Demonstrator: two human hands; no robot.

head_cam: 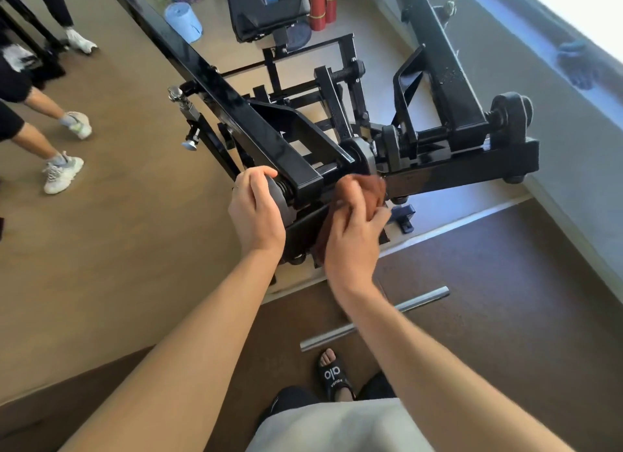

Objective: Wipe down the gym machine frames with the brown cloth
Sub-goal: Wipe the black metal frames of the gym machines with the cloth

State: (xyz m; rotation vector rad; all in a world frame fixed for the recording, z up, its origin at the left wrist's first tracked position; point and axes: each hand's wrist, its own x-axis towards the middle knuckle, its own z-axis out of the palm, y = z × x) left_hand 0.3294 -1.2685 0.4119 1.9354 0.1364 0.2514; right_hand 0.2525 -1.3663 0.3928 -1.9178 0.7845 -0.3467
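A black gym machine frame (448, 173) fills the middle of the head view, with two long arms meeting a cross bar. My right hand (354, 239) is shut on the brown cloth (365, 188) and presses it against the cross bar near the central pivot. My left hand (258, 208) grips a round black knob (281, 200) at the left end of the bar. Part of the cloth is hidden under my right fingers.
A metal bar (374, 318) lies on the dark mat by my sandalled foot (333, 374). Other people's legs and white sneakers (62, 173) stand at the left. A blue roll (183, 21), red cylinders (322, 4) and a black seat (266, 9) are behind the machine. A window ledge (573, 80) runs along the right.
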